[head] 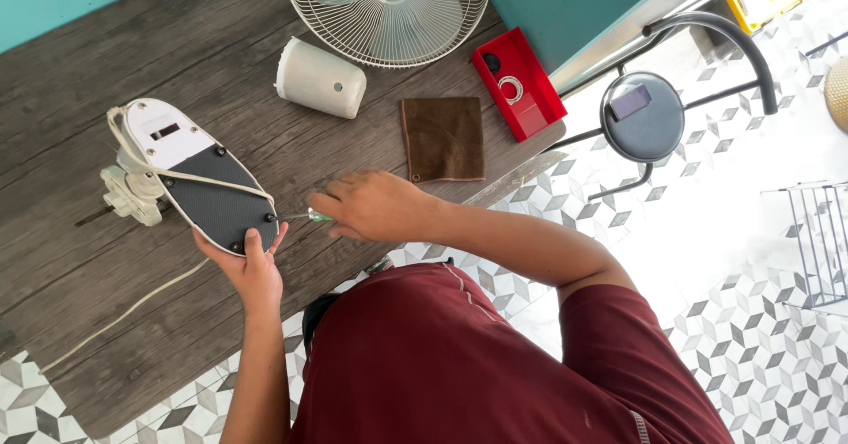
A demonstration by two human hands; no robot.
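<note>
Bench: wooden bench point(106, 64) carries fan base point(199, 174), which I take as landmark.
Left hand point(247, 267): fingers grip base's near edge.
Right hand point(371, 204): fingers closed on screwdriver point(300, 217), tip at base screw.
Progress: I judge bottom plate still screwed on.

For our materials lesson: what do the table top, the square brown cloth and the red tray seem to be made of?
Table top: grey wood or wood-look laminate, matt, with visible grain lines.
Brown cloth: probably suede or soft leather, matt and mottled, with a stitched edge.
Red tray: likely plastic, smooth with a slight gloss and moulded walls.

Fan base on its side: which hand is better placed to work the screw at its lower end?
Right hand: it grips the screwdriver, tip at that screw. Left hand steadies the fan base.
</note>
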